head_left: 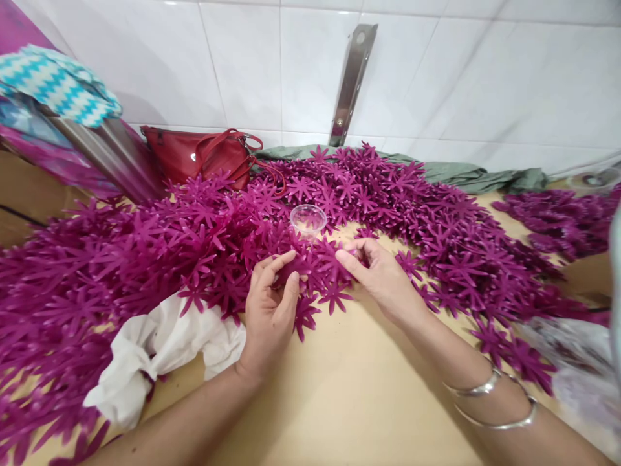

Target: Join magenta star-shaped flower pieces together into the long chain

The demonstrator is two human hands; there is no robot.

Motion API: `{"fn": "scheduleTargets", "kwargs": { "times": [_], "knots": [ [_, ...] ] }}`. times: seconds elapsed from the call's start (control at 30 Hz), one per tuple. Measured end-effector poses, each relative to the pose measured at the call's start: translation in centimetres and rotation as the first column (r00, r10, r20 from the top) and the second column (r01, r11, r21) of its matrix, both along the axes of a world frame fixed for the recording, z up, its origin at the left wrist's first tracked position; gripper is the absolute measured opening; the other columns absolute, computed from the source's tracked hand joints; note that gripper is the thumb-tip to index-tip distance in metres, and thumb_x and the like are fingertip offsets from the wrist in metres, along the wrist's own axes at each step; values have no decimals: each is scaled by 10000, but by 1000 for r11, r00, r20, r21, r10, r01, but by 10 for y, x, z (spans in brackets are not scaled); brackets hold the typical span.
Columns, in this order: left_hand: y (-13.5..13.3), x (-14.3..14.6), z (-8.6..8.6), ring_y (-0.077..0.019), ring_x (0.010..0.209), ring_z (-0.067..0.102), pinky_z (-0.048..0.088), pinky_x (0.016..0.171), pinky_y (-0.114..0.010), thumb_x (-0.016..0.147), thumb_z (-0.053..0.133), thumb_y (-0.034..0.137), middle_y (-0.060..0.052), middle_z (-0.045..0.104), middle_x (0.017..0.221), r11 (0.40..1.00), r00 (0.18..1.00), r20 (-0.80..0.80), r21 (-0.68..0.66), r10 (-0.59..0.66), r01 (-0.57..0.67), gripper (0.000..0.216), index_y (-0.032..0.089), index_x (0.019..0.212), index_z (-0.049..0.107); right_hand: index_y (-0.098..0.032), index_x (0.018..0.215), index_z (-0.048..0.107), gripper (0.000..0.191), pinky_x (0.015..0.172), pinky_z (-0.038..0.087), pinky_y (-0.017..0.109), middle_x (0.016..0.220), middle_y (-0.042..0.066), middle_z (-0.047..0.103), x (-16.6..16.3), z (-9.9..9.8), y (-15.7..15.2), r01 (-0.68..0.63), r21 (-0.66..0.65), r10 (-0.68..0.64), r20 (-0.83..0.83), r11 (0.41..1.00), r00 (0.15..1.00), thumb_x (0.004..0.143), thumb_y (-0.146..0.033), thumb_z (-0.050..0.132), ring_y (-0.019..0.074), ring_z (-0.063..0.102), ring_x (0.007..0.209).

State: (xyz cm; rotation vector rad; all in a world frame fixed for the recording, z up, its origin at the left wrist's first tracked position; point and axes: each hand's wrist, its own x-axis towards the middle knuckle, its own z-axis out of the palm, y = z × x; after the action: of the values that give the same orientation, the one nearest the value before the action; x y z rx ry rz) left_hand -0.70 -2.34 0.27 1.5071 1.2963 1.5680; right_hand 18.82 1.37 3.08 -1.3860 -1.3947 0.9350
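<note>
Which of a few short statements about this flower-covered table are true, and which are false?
1. The left hand pinches purple flowers. True.
2. The right hand holds the clear cup. False: the cup stands among the flowers, beyond both hands.
3. Two bangles circle the right wrist. True.
4. The handbag is blue. False: it is red.
5. A white cloth lies beside the left hand. True.
</note>
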Motion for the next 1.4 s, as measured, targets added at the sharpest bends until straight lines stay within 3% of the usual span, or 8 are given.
{"fn": "scheduleTargets", "kwargs": {
  "times": [0.13, 0.23, 0.3, 0.57, 0.8, 0.97, 1.17, 1.4],
  "knots": [
    [-6, 2, 4, -233, 1323, 550, 472, 1119, -373, 996, 627, 303, -93, 562, 1350, 998, 999, -43, 55, -23, 26, 352, 281, 1345, 669, -278, 1057, 623, 266, 904, 485, 352, 1035, 12, 653, -3, 15, -7, -71, -50, 56, -262, 996, 963, 898, -491, 636, 211, 592, 978],
    [-10, 4, 3, -238, 1293, 573, 509, 1090, -378, 989, 640, 303, -95, 566, 1329, 986, 987, -33, 47, -157, 159, 347, 299, 1332, 688, -268, 980, 602, 224, 828, 510, 337, 953, 0, 616, -12, 25, -16, -203, -125, 104, -545, 971, 832, 758, -292, 614, 195, 590, 878],
    [-11, 6, 3, -251, 1242, 601, 543, 1058, -392, 960, 686, 323, -99, 588, 1282, 974, 975, -7, 26, -223, 223, 330, 296, 1287, 724, -265, 930, 582, 262, 756, 504, 318, 880, -13, 583, -18, 27, -20, -230, -146, 105, -579, 962, 808, 679, -192, 592, 178, 561, 787],
    [-9, 8, 4, -211, 1017, 650, 614, 742, -290, 906, 747, 381, -87, 593, 1182, 951, 958, 111, -132, -266, 279, 261, 256, 1131, 791, -273, 1026, 645, 340, 633, 487, 282, 925, -7, 630, -24, 14, -18, -229, -86, 151, -526, 970, 837, 748, -285, 840, 157, 568, 754],
    [-1, 5, -1, -202, 1216, 593, 476, 1090, -333, 920, 735, 371, -67, 623, 1221, 975, 982, 130, -156, -140, 160, 261, 250, 1148, 779, -277, 1006, 744, 421, 794, 526, 312, 956, 2, 702, -20, 8, -11, -150, -62, 97, -513, 987, 853, 649, -342, 957, 162, 622, 846],
    [0, 4, 0, -206, 1163, 620, 493, 1036, -335, 916, 738, 339, -66, 651, 1164, 970, 970, 166, -131, -181, 203, 183, 248, 1065, 794, -228, 730, 741, 261, 880, 516, 354, 1063, 51, 731, -21, 5, -10, -183, 20, 176, -390, 983, 904, 686, -411, 922, 205, 645, 978],
    [1, 5, 0, -201, 1074, 642, 506, 982, -334, 904, 734, 292, -64, 670, 1070, 972, 969, 166, -119, -181, 202, 89, 221, 936, 778, -233, 790, 652, 292, 591, 417, 290, 694, -43, 561, -21, -3, -14, -225, -36, 207, -269, 974, 941, 836, -478, 802, 130, 476, 609],
    [1, 7, 2, -204, 1099, 642, 504, 1004, -335, 869, 768, 293, -60, 678, 1083, 959, 962, 173, -148, -214, 240, 113, 246, 965, 803, -233, 684, 503, 454, 604, 374, 298, 655, -33, 483, -22, 2, -21, -225, 49, 226, -9, 973, 974, 978, -561, 616, 143, 436, 632]
  ]
}}
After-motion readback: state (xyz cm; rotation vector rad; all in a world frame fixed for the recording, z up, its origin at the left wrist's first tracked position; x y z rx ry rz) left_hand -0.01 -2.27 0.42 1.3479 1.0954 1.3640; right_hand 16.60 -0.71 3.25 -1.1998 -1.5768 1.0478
